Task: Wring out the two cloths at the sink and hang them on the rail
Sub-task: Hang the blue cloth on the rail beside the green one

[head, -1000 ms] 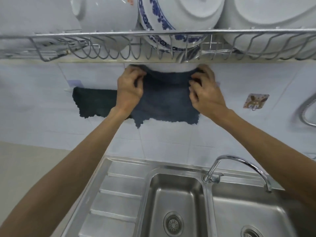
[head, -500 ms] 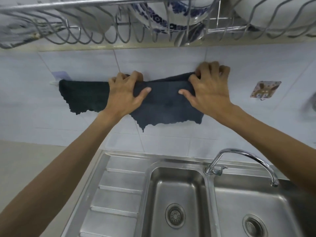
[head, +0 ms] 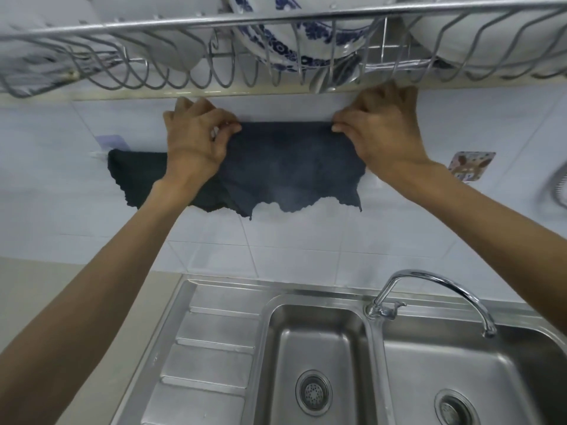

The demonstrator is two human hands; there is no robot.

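White wall tiles back a kitchen sink corner, lit evenly, with a pale counter off to the left. Overhead runs a wire dish rack loaded with white bowls and a blue-patterned plate. Low in view sits a steel double sink: a ribbed drainboard, two dry-looking basins with strainers, and a curved tap between them. A small patterned wall hook sticks to the tiles, out past the right wrist.

Both cloths are already up on the wall, so the wringing looks finished. The darker cloth hangs outboard of the left hand, partly hidden behind that wrist and apparently overlapped by its neighbour. The blue-grey cloth spans the space between the two grips, its ragged lower edge hanging free well above the sink. The left hand pinches its top left corner, thumb and fingers closed on the fabric; the right hand pinches the top right corner the same way, its knuckles just under the rack.

The rail itself cannot be made out; a pale bracket shows just above the darker cloth's far end. The top edge between the pinches lies fairly straight and taut. By my reading, what remains is only to settle this cloth evenly and let go.
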